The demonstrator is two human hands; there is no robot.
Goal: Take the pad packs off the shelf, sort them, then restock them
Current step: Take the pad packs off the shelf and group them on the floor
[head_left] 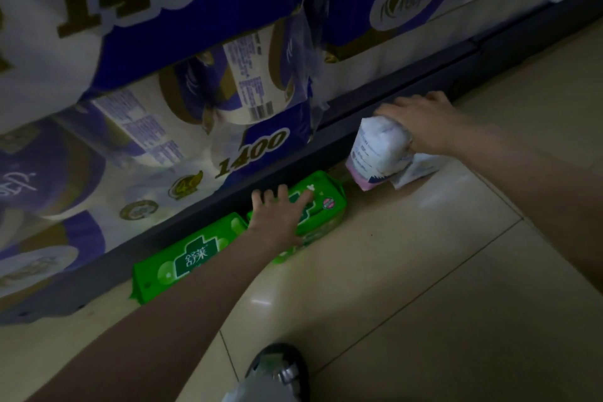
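Note:
Two green pad packs lie on the tiled floor against the dark shelf base. My left hand (280, 215) lies on the right-hand green pack (326, 202) with its fingers spread and mostly straight. The other green pack (182, 263) lies flat to its left, untouched. My right hand (424, 121) grips a white and pink pad pack (378, 150) from above, holding it upright. The pack's lower end touches the floor beside another white pack (414, 171) lying under it.
Large blue and white toilet paper bundles (195, 101) marked 1400 fill the bottom shelf above the dark base rail (391, 108). Beige floor tiles (424, 271) stretch to the right. A shoe (280, 369) shows at the bottom edge.

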